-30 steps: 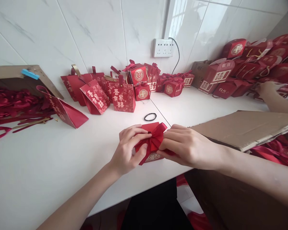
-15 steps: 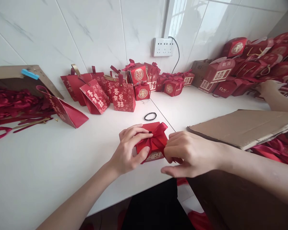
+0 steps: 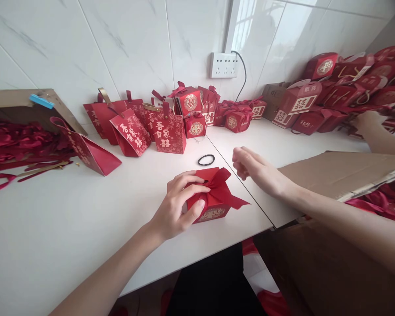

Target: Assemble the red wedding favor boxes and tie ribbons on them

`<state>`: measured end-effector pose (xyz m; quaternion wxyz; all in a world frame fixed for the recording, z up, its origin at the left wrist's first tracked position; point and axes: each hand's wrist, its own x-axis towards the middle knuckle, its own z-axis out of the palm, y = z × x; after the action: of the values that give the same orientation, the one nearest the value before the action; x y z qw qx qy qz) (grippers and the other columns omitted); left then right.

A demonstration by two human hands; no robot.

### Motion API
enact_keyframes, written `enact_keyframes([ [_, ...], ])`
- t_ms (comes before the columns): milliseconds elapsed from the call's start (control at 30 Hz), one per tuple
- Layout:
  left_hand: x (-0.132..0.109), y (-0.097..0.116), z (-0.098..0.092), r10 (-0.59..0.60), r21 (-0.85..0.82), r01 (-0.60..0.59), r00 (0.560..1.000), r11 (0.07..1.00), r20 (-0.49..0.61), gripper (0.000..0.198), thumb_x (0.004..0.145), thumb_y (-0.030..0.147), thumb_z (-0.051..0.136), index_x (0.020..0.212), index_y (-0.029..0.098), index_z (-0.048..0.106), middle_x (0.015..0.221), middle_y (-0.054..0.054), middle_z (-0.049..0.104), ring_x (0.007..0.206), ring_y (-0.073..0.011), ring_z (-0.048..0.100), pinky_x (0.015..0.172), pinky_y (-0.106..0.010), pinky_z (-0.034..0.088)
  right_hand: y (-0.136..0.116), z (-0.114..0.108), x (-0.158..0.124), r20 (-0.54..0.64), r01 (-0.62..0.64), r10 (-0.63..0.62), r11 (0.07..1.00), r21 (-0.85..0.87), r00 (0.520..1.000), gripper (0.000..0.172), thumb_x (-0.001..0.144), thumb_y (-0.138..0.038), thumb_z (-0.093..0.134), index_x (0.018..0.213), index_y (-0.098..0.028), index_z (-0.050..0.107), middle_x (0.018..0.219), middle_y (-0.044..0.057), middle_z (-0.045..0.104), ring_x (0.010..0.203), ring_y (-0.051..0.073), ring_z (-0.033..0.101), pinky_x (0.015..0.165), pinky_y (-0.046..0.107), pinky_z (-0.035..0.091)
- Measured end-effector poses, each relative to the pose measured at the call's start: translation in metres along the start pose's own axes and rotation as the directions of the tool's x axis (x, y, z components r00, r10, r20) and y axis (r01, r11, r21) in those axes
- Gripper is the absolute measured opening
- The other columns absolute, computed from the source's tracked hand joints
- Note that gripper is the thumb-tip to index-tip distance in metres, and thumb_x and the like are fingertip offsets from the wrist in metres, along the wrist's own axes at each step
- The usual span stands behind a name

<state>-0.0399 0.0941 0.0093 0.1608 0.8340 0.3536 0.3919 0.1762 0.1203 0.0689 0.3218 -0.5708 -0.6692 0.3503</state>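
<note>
A small red gift box (image 3: 213, 214) with a gold emblem on its front sits on the white table. A red ribbon bow (image 3: 221, 181) is tied over its top, and one pointed tail sticks out past the right side. My left hand (image 3: 181, 204) grips the box from the left, fingers on the bow's knot and thumb along the front top edge. Up and to the right of the box, apart from it, my right hand (image 3: 253, 169) hovers with its fingers curled in and nothing visible in them. A black hair tie (image 3: 206, 160) lies just behind the box.
Red gift bags (image 3: 169, 134) and ribboned boxes (image 3: 237, 120) line the wall. A large pile of red boxes (image 3: 342, 92) fills the back right, where another person's hand (image 3: 370, 123) reaches in. Cardboard cartons stand left (image 3: 19, 98) and right (image 3: 349, 171), both holding red ribbon.
My right hand has let go of the ribbon tail and moved up and right, away from the box. The tail now hangs out freely. My left hand stays on the box.
</note>
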Motion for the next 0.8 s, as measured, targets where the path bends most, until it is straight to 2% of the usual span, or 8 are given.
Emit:
enact_keyframes([
  [133, 0.000, 0.001, 0.000, 0.017, 0.028, -0.017, 1.000, 0.999, 0.001, 0.024, 0.088, 0.026, 0.042, 0.101, 0.021, 0.062, 0.111, -0.007, 0.057, 0.123, -0.0253, 0.042, 0.105, -0.043, 0.035, -0.004, 0.002, -0.001, 0.240, -0.051, 0.103, 0.976, -0.213, 0.965, 0.047, 0.082, -0.062, 0.043, 0.068, -0.018, 0.047, 0.060, -0.003, 0.041, 0.053, 0.009, 0.036, 0.049, 0.024, 0.030],
  [333, -0.001, 0.000, 0.000, 0.026, 0.040, -0.027, 1.000, 0.999, 0.007, 0.026, 0.088, 0.027, 0.042, 0.105, 0.021, 0.061, 0.113, -0.007, 0.056, 0.124, -0.0251, 0.040, 0.106, -0.042, 0.034, -0.004, 0.003, -0.002, 0.311, -0.028, 0.106, 0.970, -0.243, 0.944, 0.047, 0.080, -0.061, 0.045, 0.061, -0.018, 0.045, 0.053, -0.006, 0.032, 0.048, 0.007, 0.026, 0.043, 0.022, 0.021],
  [600, 0.000, 0.004, -0.002, 0.003, 0.133, -0.002, 1.000, 0.991, -0.002, 0.029, 0.088, 0.029, 0.039, 0.104, 0.022, 0.062, 0.112, -0.006, 0.057, 0.122, -0.0243, 0.043, 0.105, -0.041, 0.028, -0.007, -0.001, -0.009, 0.472, 0.009, 0.160, 0.942, -0.336, 0.867, 0.049, 0.075, -0.057, 0.055, 0.049, -0.017, 0.043, 0.047, -0.003, 0.043, 0.042, 0.006, 0.030, 0.040, 0.023, 0.023],
  [667, 0.000, 0.004, -0.002, -0.004, 0.142, 0.006, 1.000, 0.990, -0.014, 0.028, 0.088, 0.029, 0.039, 0.103, 0.023, 0.063, 0.112, -0.006, 0.058, 0.122, -0.0239, 0.044, 0.104, -0.041, 0.027, -0.013, 0.002, -0.017, 0.379, 0.087, 0.047, 0.940, -0.330, 0.924, 0.049, 0.079, -0.053, 0.052, 0.047, -0.018, 0.040, 0.044, -0.004, 0.039, 0.041, 0.006, 0.027, 0.040, 0.023, 0.022],
  [700, 0.000, 0.004, -0.001, -0.001, 0.141, 0.004, 1.000, 0.990, -0.020, 0.028, 0.088, 0.028, 0.040, 0.104, 0.023, 0.062, 0.112, -0.006, 0.058, 0.121, -0.0237, 0.044, 0.104, -0.041, 0.027, -0.017, 0.003, -0.024, 0.299, 0.161, -0.066, 0.939, -0.304, 0.952, 0.049, 0.082, -0.051, 0.051, 0.047, -0.018, 0.037, 0.044, -0.004, 0.036, 0.041, 0.006, 0.026, 0.040, 0.023, 0.022],
  [733, -0.001, 0.003, -0.001, 0.007, 0.139, -0.004, 1.000, 0.990, -0.025, 0.027, 0.088, 0.028, 0.040, 0.104, 0.023, 0.062, 0.112, -0.006, 0.058, 0.121, -0.0235, 0.044, 0.104, -0.041, 0.028, -0.022, 0.004, -0.032, 0.231, 0.258, -0.200, 0.931, -0.259, 0.952, 0.048, 0.084, -0.049, 0.048, 0.049, -0.018, 0.036, 0.044, -0.005, 0.035, 0.042, 0.006, 0.026, 0.040, 0.023, 0.023],
  [767, -0.001, 0.003, -0.001, 0.019, 0.137, -0.015, 0.999, 0.990, -0.030, 0.027, 0.089, 0.028, 0.041, 0.103, 0.022, 0.062, 0.111, -0.006, 0.058, 0.121, -0.0234, 0.045, 0.103, -0.041, 0.029, -0.026, 0.004, -0.040, 0.188, 0.372, -0.339, 0.908, -0.190, 0.922, 0.046, 0.087, -0.048, 0.045, 0.051, -0.019, 0.037, 0.045, -0.004, 0.035, 0.042, 0.006, 0.027, 0.041, 0.023, 0.025],
  [800, 0.000, 0.002, 0.000, 0.035, 0.137, -0.029, 0.999, 0.990, -0.035, 0.026, 0.089, 0.027, 0.041, 0.103, 0.022, 0.062, 0.110, -0.006, 0.058, 0.120, -0.0233, 0.045, 0.103, -0.041, 0.030, -0.030, 0.004, -0.050, 0.190, 0.493, -0.469, 0.864, -0.106, 0.862, 0.044, 0.089, -0.047, 0.041, 0.055, -0.019, 0.040, 0.047, -0.004, 0.036, 0.043, 0.007, 0.029, 0.042, 0.023, 0.027],
])
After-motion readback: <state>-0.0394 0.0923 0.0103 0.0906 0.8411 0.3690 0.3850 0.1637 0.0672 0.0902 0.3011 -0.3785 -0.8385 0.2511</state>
